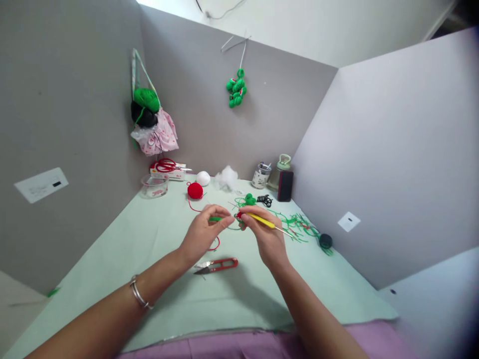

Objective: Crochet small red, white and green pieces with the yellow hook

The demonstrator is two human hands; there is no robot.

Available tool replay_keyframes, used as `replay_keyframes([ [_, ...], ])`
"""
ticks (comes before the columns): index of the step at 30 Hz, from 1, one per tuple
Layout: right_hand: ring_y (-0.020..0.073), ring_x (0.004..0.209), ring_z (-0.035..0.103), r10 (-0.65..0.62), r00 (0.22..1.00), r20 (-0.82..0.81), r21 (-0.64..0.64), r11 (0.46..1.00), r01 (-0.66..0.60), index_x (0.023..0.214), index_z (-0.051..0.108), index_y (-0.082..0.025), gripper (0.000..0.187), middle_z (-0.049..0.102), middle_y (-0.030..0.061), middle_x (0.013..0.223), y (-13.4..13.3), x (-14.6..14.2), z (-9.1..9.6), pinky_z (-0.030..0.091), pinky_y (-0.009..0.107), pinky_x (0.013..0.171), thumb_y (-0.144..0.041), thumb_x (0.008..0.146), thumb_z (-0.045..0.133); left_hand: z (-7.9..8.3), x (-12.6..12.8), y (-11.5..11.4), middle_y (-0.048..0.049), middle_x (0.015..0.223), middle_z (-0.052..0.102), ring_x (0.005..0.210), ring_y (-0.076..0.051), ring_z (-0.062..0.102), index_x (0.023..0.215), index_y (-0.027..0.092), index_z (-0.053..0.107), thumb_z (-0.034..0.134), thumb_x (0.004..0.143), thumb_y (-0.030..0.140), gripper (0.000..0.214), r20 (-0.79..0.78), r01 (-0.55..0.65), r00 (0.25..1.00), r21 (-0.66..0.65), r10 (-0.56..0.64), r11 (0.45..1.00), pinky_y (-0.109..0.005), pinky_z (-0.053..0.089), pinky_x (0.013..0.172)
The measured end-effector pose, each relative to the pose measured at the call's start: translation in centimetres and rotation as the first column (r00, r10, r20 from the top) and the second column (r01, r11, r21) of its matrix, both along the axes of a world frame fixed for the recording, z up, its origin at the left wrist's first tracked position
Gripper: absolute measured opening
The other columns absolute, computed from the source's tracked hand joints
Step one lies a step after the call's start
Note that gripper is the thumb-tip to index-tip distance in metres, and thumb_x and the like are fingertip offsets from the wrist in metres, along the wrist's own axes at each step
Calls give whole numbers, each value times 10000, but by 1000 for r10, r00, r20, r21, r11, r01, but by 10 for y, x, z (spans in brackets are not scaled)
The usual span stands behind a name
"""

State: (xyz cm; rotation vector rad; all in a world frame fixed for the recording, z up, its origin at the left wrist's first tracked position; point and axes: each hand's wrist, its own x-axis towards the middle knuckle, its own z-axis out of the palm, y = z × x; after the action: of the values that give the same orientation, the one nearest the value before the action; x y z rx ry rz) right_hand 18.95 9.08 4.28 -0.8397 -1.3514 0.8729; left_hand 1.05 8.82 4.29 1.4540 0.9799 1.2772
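Note:
My left hand [204, 232] is closed in a pinch on a small green crochet piece [215, 219], with red yarn [215, 244] trailing below it. My right hand [262, 234] grips a yellow-handled crochet hook [264, 221] whose metal tip points right; its fingers also pinch a small red and green bit of the work [238, 215]. The two hands meet above the pale green table mat [149, 249]. A red thread snipper [217, 266] lies on the mat just below the left hand.
A red yarn ball [195, 190], white ball [203, 178], stuffing [226, 177], clear tub [154, 186], red scissors [166, 165], jar [261, 175], dark phone [285, 186] and green yarn scraps [295, 224] sit at the back and right. Green crochet pieces [236, 89] and a bag [151, 124] hang on the grey partition.

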Motion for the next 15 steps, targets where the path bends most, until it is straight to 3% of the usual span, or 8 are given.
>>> replay_keyframes([
  [2, 128, 561, 602, -5, 995, -95, -84, 996, -3, 858, 817, -205, 238, 701, -10, 664, 16, -1, -11, 516, 297, 586, -396, 734, 885, -2, -11, -8, -92, 1301, 671, 1304, -313, 550, 1008, 250, 772, 809, 840, 357, 203, -96, -145, 981, 223, 169, 964, -462, 369, 1170],
  [3, 121, 542, 589, -17, 993, -119, -103, 995, 4, 864, 807, -198, 262, 684, -19, 644, 23, -1, -17, 496, 286, 561, -414, 733, 876, -4, -16, -17, -95, 1356, 664, 1383, -333, 494, 1030, 267, 791, 812, 834, 316, 203, -141, -185, 958, 362, 250, 914, -480, 308, 1219],
  [5, 99, 507, 550, -48, 985, -163, -141, 990, 25, 883, 786, -187, 287, 646, -39, 614, 32, 0, -30, 441, 258, 521, -427, 744, 856, -10, -24, -47, -90, 1299, 717, 1381, -336, 501, 1043, 293, 816, 784, 871, 273, 176, -188, -170, 941, 455, 280, 874, -481, 285, 1229],
  [7, 87, 491, 521, -69, 979, -192, -178, 983, 34, 896, 773, -177, 303, 624, -48, 598, 36, 2, -40, 390, 241, 497, -424, 741, 853, -20, -28, -83, -65, 1062, 777, 1086, -269, 661, 1015, 306, 826, 697, 964, 320, 139, -226, 88, 974, 241, -32, 967, -402, 457, 1060],
  [8, 84, 492, 516, -74, 976, -203, -194, 980, 34, 901, 769, -174, 310, 625, -47, 602, 36, 2, -44, 376, 239, 492, -423, 738, 856, -27, -29, -100, -58, 987, 783, 973, -249, 693, 1034, 303, 828, 662, 992, 384, 189, -203, 300, 936, 39, -286, 953, -374, 511, 967],
  [10, 81, 507, 517, -72, 972, -223, -215, 976, 23, 907, 766, -175, 317, 644, -39, 640, 35, 3, -48, 374, 239, 498, -421, 732, 861, -47, -31, -126, -72, 1147, 799, 1077, -269, 719, 1150, 301, 829, 688, 974, 471, 283, -110, 569, 783, -273, -612, 776, -370, 521, 1002],
  [12, 72, 516, 516, -63, 969, -238, -227, 974, 8, 908, 767, -182, 316, 660, -36, 685, 34, 2, -50, 377, 237, 508, -418, 724, 870, -74, -38, -141, -82, 1277, 783, 1210, -289, 701, 1241, 304, 813, 649, 985, 525, 377, -34, 697, 662, -337, -749, 632, -387, 497, 1092],
  [15, 66, 512, 513, -45, 969, -244, -240, 971, -16, 903, 775, -190, 309, 652, -41, 681, 31, -2, -51, 367, 233, 511, -415, 721, 881, -122, -58, -147, -55, 1526, 660, 1447, -309, 568, 1426, 366, 700, 578, 1004, 602, 498, -105, 617, 679, -454, -726, 643, -442, 381, 1238],
])
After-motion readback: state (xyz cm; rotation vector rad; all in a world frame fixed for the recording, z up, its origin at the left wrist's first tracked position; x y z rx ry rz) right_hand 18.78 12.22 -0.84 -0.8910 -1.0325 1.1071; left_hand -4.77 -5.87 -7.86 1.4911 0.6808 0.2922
